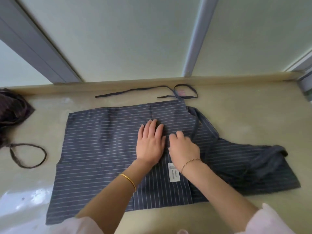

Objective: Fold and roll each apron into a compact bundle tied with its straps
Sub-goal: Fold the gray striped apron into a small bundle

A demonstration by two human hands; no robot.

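Note:
A navy apron with thin white stripes (101, 141) lies spread on the beige table, its right part crumpled and folded over. A white care label (174, 173) shows near its middle. My left hand (151, 142) lies flat on the cloth, fingers apart. Beside it, my right hand (184, 147) rests on the fabric with its fingers curled at a dark strap (195, 125) that crosses the apron; whether it grips the strap is unclear. More straps (135, 91) trail along the table's far edge.
A second, dark brown apron (11, 112) is bunched at the left edge, its strap loop (28, 155) lying on the table. A raised beige ledge (152, 81) and a window run along the far side. A grey object (305, 86) sits at the far right.

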